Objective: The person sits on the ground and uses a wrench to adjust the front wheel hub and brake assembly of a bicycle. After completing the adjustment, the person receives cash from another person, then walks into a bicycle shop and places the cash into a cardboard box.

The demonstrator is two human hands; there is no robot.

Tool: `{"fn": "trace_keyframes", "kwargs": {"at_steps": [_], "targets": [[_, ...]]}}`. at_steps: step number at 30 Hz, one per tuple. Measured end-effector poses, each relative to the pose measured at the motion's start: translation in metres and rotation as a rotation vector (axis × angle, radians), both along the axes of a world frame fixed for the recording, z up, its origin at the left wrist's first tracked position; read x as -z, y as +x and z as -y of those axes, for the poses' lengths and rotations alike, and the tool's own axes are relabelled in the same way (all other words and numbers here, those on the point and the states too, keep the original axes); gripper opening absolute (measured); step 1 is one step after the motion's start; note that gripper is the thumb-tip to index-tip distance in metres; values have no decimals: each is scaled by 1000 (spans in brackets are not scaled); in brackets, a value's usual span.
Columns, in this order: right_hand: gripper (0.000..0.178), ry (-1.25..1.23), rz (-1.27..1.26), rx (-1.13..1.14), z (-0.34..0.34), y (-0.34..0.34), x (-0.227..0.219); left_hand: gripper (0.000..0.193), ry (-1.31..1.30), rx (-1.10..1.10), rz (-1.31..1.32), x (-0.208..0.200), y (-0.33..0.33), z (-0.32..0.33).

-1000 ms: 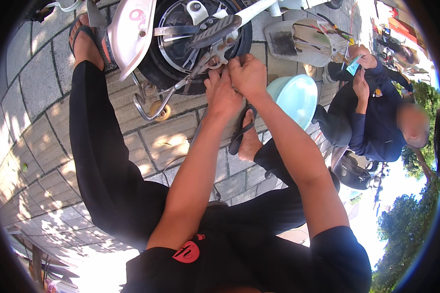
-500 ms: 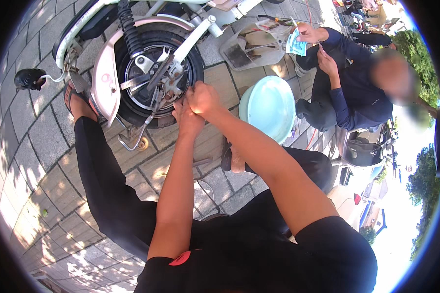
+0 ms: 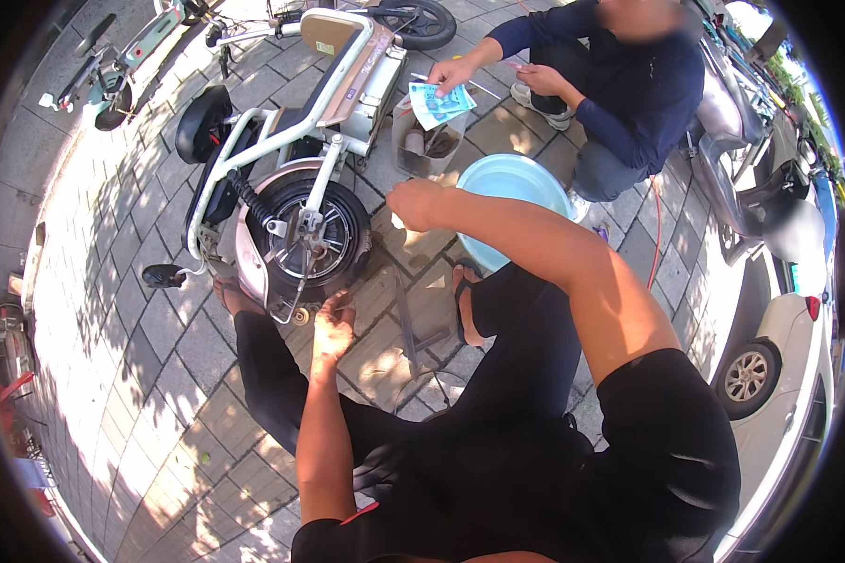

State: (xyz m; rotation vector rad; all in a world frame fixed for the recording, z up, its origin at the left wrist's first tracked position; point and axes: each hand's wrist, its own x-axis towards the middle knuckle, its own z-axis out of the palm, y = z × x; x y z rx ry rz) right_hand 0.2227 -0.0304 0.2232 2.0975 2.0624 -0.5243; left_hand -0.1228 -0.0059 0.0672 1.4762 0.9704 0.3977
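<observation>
"How's the light on your feed?"

"Harsh daylight; I see dappled shadows over the paving (image 3: 155,314), nearly white glare at its left, and a sunlit patch on the right arm (image 3: 620,314)."

"Sharp?"

"I read the rear wheel (image 3: 314,233) clearly. The co-worker's head (image 3: 643,19) is blurred, and the white car (image 3: 772,436) bends toward the black fisheye rim."

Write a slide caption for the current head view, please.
Left hand beside the scooter wheel, right hand between wheel and basin, another person holding blue paper.
</observation>
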Motion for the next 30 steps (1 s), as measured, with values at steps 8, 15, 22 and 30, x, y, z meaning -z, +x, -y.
{"fn": "trace_keyframes", "kwargs": {"at_steps": [8, 15, 22, 30], "targets": [[30, 380, -706, 882, 74, 109, 8, 52, 15, 226, -15, -206, -41, -14], [41, 806, -1717, 1272, 57, 148, 23, 63, 77, 299, -171, -240, 60, 8], [30, 830, -1518, 1248, 68, 161, 20, 59, 80, 267, -95, -186, 82, -24], [25, 537, -889, 268, 92, 10, -56, 75, -757, 197, 282, -183, 112, -33]]}}
